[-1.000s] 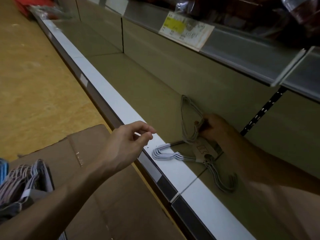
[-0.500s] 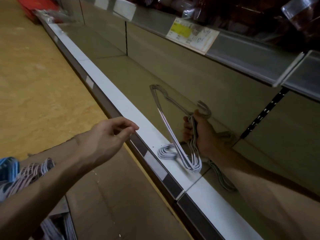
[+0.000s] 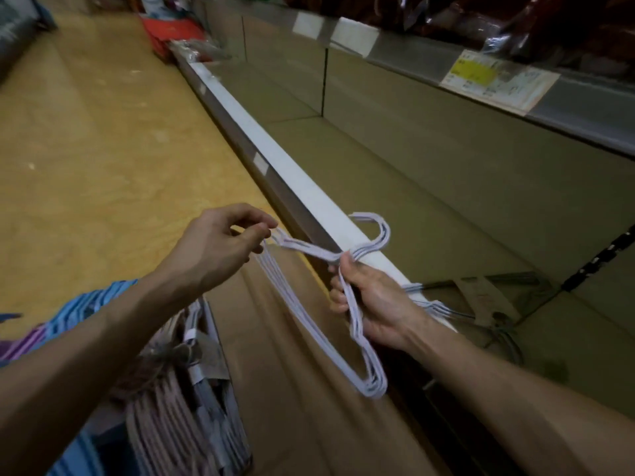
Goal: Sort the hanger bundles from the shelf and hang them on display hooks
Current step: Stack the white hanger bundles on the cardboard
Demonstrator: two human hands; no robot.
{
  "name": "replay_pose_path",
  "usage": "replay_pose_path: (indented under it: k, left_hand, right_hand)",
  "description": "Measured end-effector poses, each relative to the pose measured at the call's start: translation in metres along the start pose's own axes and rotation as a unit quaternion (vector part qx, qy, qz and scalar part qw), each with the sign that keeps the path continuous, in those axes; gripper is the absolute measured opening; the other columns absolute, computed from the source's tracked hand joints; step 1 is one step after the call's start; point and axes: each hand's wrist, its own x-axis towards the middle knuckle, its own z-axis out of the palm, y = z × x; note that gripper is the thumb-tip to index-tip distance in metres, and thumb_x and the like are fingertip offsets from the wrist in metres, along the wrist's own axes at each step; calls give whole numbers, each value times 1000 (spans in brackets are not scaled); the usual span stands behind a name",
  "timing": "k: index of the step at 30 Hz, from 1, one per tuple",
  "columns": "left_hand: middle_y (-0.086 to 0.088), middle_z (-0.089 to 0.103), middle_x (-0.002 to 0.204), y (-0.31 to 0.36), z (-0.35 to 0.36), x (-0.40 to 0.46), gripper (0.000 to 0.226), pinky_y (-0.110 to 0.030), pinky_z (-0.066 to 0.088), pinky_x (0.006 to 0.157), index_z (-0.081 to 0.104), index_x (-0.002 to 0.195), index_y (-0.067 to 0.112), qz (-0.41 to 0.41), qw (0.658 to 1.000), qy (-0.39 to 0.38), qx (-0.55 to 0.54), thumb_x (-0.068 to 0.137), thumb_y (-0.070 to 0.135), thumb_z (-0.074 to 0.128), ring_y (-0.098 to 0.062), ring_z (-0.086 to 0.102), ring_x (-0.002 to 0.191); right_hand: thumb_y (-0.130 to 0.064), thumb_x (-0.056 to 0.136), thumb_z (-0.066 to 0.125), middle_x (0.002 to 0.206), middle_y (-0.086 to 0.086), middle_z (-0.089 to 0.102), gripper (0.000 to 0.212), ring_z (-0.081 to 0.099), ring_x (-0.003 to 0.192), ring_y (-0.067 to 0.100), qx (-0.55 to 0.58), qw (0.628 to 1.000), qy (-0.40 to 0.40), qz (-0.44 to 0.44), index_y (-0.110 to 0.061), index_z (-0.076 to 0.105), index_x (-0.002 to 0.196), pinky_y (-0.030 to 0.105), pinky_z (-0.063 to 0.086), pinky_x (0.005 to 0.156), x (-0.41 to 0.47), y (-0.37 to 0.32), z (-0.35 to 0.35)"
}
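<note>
**Bundle lifted off shelf, now two-handed**

Right hand (image 3: 374, 300) grips white hanger bundle (image 3: 309, 304) at its neck; left hand (image 3: 220, 245), free a second ago, pinches one shoulder tip. Beyond right hand, another bundle (image 3: 481, 300) remains on shelf (image 3: 429, 207). Hanging pending.

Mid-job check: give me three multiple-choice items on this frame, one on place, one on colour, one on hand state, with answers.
1. Where does the second hanger bundle lie?
A. on the shelf
B. on the floor
C. on a hook

2. What colour is the held hanger bundle?
A. red
B. white
C. black

3. What is the left hand doing?
A. hanging free
B. pinching the bundle's end
C. pressing flat on the box

Answers: 1 A, it rests behind the white shelf edge. 2 B, its wires look white. 3 B, its fingertips close on one end while the right hand grips the neck.
</note>
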Motion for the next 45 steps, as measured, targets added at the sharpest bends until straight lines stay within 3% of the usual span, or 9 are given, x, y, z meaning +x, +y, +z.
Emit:
replay_pose_path:
  k: [5, 10, 14, 20, 26, 34, 38, 41, 45]
  left_hand:
    - [11, 69, 101, -17, -27, -12, 15, -38, 57, 81, 69, 99, 34, 1, 999, -1, 53, 99, 29, 56, -3, 69, 80]
    - [18, 66, 102, -32, -46, -26, 16, -24, 52, 73, 67, 108, 33, 6, 992, -21, 122, 98, 33, 55, -1, 65, 87]
    - [19, 62, 102, -44, -57, -39, 22, -19, 50, 73, 65, 116, 29, 18, 983, -54, 177, 98, 36, 54, -2, 62, 92]
    - [3, 62, 104, -62, -63, -53, 22, -29, 50, 78, 62, 107, 20, 37, 934, -138, 326, 98, 38, 52, -14, 60, 92]
    - [3, 58, 95, -73, -72, -56, 40, -36, 53, 69, 64, 93, 20, 18, 894, -85, 440, 99, 51, 40, -19, 59, 80]
    - [6, 59, 92, -69, -68, -49, 34, -35, 52, 69, 65, 89, 22, 42, 914, -79, 396, 97, 49, 46, -15, 59, 79]
    - [11, 69, 84, -52, -54, -40, 27, -25, 52, 69, 70, 84, 24, 42, 968, -56, 241, 94, 45, 55, 0, 62, 75]
    - [14, 71, 76, -33, -34, -35, 26, -9, 43, 56, 70, 82, 26, 48, 989, -61, 128, 88, 48, 58, 8, 62, 65]
    - [11, 73, 82, -10, -3, -25, 34, -29, 53, 73, 70, 87, 30, 39, 995, -92, 28, 79, 59, 54, 0, 67, 79]
  right_hand:
    - [-19, 97, 59, 76, 5, 59, 18, 60, 62, 17, -92, 994, -13, 51, -6, 58, 110, 28, 53, 61, 3, 57, 28]
    - [-20, 92, 68, 116, 2, 70, 30, 69, 103, 18, -227, 973, 10, 42, -25, 62, 120, 39, 58, 90, 13, 99, 55]
    - [-21, 90, 69, 110, -5, 69, 39, 69, 96, 8, -284, 958, 6, 39, -29, 59, 127, 22, 59, 74, 16, 117, 75]
    - [-18, 94, 65, 105, 3, 68, 27, 68, 95, 17, -369, 929, 9, 35, -27, 60, 120, 40, 60, 85, 20, 128, 91]
    - [-20, 94, 65, 100, -3, 63, 24, 66, 96, 17, -404, 913, -17, 53, -24, 60, 117, 46, 59, 87, 19, 130, 101]
    - [-27, 91, 68, 107, -1, 63, 29, 63, 98, 13, -407, 910, 36, 74, -22, 56, 118, 35, 57, 89, 10, 116, 95]
    - [-19, 93, 66, 101, 7, 69, 19, 67, 89, 14, -330, 940, 72, 38, -16, 60, 111, 32, 60, 85, -4, 84, 75]
    - [-12, 94, 65, 88, 10, 70, 20, 68, 79, 15, -260, 963, 69, 2, -7, 61, 113, 30, 59, 78, -26, 52, 52]
    - [-13, 96, 62, 79, 4, 72, 13, 69, 75, 13, -309, 945, 91, -53, -10, 65, 108, 26, 59, 73, -60, 17, 17]
